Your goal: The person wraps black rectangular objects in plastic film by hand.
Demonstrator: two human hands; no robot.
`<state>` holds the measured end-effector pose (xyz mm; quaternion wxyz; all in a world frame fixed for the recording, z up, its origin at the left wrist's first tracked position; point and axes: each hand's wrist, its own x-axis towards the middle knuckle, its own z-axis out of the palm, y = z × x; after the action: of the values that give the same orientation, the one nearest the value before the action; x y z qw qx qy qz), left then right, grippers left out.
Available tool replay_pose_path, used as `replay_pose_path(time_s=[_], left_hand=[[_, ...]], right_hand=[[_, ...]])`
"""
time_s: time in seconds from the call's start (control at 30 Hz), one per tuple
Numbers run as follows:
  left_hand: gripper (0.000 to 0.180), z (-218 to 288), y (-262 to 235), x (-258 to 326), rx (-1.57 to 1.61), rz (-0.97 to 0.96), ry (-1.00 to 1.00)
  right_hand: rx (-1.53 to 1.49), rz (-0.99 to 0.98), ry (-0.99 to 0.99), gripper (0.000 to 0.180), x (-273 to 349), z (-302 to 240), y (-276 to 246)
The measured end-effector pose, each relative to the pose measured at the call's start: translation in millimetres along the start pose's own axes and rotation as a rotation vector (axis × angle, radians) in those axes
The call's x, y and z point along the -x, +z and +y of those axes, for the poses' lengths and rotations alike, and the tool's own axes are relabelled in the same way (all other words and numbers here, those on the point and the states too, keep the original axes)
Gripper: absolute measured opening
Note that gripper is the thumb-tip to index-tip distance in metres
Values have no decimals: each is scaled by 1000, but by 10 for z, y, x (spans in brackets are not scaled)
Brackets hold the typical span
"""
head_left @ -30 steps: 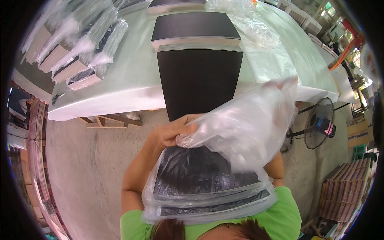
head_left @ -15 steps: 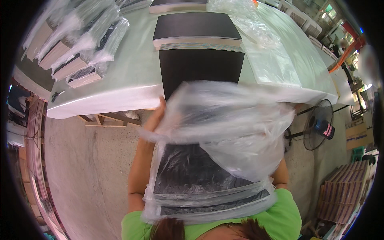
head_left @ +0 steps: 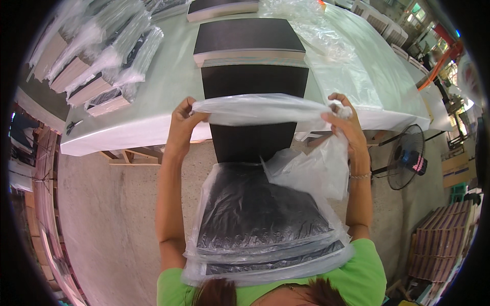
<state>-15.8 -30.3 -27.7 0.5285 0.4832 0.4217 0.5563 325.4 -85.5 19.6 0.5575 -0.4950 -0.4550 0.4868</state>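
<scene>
1. Clear plastic film (head_left: 260, 108) was the piece being handled: a narrow gathered band pulled across between both hands, in front of the near table edge and over the black panel (head_left: 255, 143)
2. Left hand (head_left: 184, 122) was clamped on the band's left end, thumb against curled fingers
3. Right hand (head_left: 348, 125) was clamped on the other end, film bunched between thumb and fingers; hands well apart from each other
4. Loose plastic flap (head_left: 316, 171) hung below the right hand; couldn't tell if it was one piece with the band
5. Step in hand, my read: spreading and straightening the film edge; next move would call for both pinches kept, even tension, and the flap clear of the band
6. Black panel ran from the table down toward the person; nearer the chest lay dark layers under plastic (head_left: 260, 214), wrinkled, join with the panel unclear
7. Further out: black-topped stack (head_left: 248, 38) with pale edges sat on the white-covered table (head_left: 158, 120); bagged stacks (head_left: 92, 89) to the left, flat plastic sheets (head_left: 349, 84) to the right
8. Fan (head_left: 407, 158) stood off to the right, beyond the right forearm
</scene>
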Motion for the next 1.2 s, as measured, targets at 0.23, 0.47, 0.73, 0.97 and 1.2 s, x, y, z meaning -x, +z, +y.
replay_pose_path(time_s=[0.23,0.47,0.73,0.97,1.2], left_hand=[[63,193,346,-249,-744,307,557],[61,230,287,-87,-963,301,618],[52,458,107,180,-460,161,443],[47,478,15,370,703,-225,-308],[25,-868,-726,827,70,-326,-378]], right_hand=[[614,388,-614,46,-494,170,220],[680,309,-641,57,-607,200,210],[13,43,-294,44,-425,114,72],[-680,-244,168,47,-156,445,-132],[-545,-565,552,36,197,1263,-575]])
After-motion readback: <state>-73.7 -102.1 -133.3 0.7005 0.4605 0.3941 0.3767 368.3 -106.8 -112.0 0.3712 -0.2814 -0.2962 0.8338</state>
